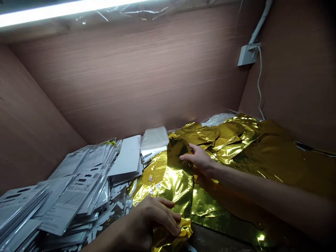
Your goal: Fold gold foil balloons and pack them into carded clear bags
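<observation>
Gold metallic foil balloon (177,185) lay just right of a stack of white printed card packets (76,189), while the left hand (154,218) curled its fingers shut around the lower end and the right hand (199,161) pinched the rounded top between its fingers.

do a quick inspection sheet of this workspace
surface: dark worktop, mostly covered
job's things: gold foil balloon, apparently, held up by both hands
clutter: stacked printed packets, white cards, clear plastic bag, heap of gold foil
grippers: left hand curled around the foil's lower end; right hand on its rounded upper end
cables: white cable running down from wall socket
surroundings: brown panel walls, fluorescent tube light overhead
</observation>
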A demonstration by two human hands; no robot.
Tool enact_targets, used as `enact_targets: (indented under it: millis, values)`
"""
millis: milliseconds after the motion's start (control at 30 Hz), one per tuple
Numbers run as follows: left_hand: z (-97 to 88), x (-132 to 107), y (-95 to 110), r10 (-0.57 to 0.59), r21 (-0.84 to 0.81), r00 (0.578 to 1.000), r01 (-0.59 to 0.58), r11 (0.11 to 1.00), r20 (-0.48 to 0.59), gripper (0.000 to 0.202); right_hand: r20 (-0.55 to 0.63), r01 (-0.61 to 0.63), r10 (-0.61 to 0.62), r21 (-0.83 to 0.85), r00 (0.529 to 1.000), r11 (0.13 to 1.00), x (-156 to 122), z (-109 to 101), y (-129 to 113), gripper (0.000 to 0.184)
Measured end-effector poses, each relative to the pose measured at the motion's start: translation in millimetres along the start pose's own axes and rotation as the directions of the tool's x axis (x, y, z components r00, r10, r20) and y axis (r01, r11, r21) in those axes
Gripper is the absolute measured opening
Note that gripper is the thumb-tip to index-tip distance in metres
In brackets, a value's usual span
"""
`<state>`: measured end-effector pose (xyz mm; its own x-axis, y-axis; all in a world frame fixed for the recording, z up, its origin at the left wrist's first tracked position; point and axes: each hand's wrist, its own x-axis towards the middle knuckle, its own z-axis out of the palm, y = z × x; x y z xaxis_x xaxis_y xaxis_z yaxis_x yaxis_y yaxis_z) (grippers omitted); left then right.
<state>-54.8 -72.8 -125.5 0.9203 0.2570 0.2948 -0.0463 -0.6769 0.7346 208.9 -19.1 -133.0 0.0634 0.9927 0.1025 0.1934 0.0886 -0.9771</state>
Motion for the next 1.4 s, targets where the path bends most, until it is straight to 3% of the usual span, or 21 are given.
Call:
enact_targets:
  millis: [100, 200, 267, 300, 333, 367, 400, 467, 500, 533, 567, 700, 833, 933, 1067, 1267, 1300, 1400]
  values:
    - [-1.2, -1, -3, 0.011, 0.006, 0.999, -0.012, 1.000, 0.044, 0.012, 0.074, 0.001, -0.005, 0.059, 0.997, 0.998, -6, 12, 2, 0.039]
    - [-2.3, -5, -5, -0.002, 0.014, 0.997, 0.000, 1.000, 0.076, 0.015, 0.117, 0.031, -0.031, 0.007, 0.993, 0.999, -11, 16, 3, 0.031]
    - [-4.3, -7, -7, -0.023, 0.010, 0.996, 0.022, 1.000, 0.083, 0.014, 0.167, 0.144, -0.130, -0.070, 0.977, 0.987, -15, 11, 2, 0.028]
    - [-5.7, -8, -9, -0.035, 0.005, 0.996, 0.035, 0.999, 0.082, 0.013, 0.222, 0.263, -0.230, -0.131, 0.948, 0.956, -16, 7, 2, 0.030]
    - [-7.2, -9, -11, -0.046, -0.003, 0.996, 0.046, 0.999, 0.074, 0.012, 0.311, 0.418, -0.349, -0.191, 0.884, 0.888, -18, 4, 2, 0.036]
    - [-8.8, -10, -12, -0.051, -0.018, 0.997, 0.052, 0.998, 0.063, 0.010, 0.426, 0.587, -0.461, -0.232, 0.778, 0.776, -19, 0, 2, 0.043]
    - [-10.4, -10, -14, -0.046, -0.038, 0.998, 0.048, 0.998, 0.049, 0.010, 0.550, 0.739, -0.538, -0.242, 0.639, 0.629, -19, -2, 3, 0.048]
    - [-13.0, -10, -18, -0.012, -0.076, 1.000, 0.013, 0.997, 0.009, 0.019, 0.743, 0.910, -0.551, -0.193, 0.379, 0.366, -20, -4, 7, 0.051]
    - [-14.0, -10, -19, 0.005, -0.081, 1.000, -0.007, 0.997, -0.018, 0.025, 0.801, 0.944, -0.518, -0.170, 0.299, 0.282, -21, -4, 10, 0.051]
    - [-14.9, -10, -20, 0.020, -0.074, 0.999, -0.024, 0.997, -0.043, 0.028, 0.836, 0.960, -0.485, -0.165, 0.257, 0.224, -21, -3, 12, 0.051]
    - [-15.7, -11, -21, 0.027, -0.047, 0.997, -0.031, 0.998, -0.074, 0.029, 0.854, 0.966, -0.459, -0.177, 0.247, 0.191, -21, -2, 14, 0.052]
    - [-18.7, -14, -21, 0.071, 0.223, 0.972, -0.020, 0.975, -0.225, 0.018, 0.848, 0.952, -0.434, -0.256, 0.305, 0.169, -21, 3, 18, 0.051]
    - [-20.7, -13, -22, 0.125, 0.336, 0.947, -0.020, 0.942, -0.296, 0.012, 0.870, 0.956, -0.402, -0.227, 0.284, 0.183, -19, 11, 12, 0.054]
    - [-21.9, -11, -28, 0.107, 0.282, 0.946, -0.017, 0.959, -0.306, 0.014, 0.869, 0.948, -0.416, -0.160, 0.268, 0.276, -16, 19, 7, 0.061]
    - [-25.9, -18, -48, 0.100, 0.190, 0.968, -0.055, 0.980, -0.232, 0.018, 0.895, 0.898, -0.366, -0.077, 0.253, 0.434, -11, 22, 3, 0.059]
    - [-28.4, -34, -70, -0.157, 0.137, 0.960, 0.192, 0.972, -0.232, 0.030, 0.910, 0.820, -0.277, -0.108, 0.309, 0.562, -8, 6, -12, 0.068]
    - [-28.1, -34, -68, -0.182, 0.131, 0.959, 0.213, 0.968, -0.218, 0.031, 0.895, 0.796, -0.296, -0.100, 0.335, 0.597, -8, 3, -14, 0.063]
    - [-26.0, -29, -54, -0.276, 0.124, 0.938, 0.306, 0.944, -0.212, 0.026, 0.794, 0.756, -0.387, -0.135, 0.470, 0.641, -9, 0, -14, 0.033]
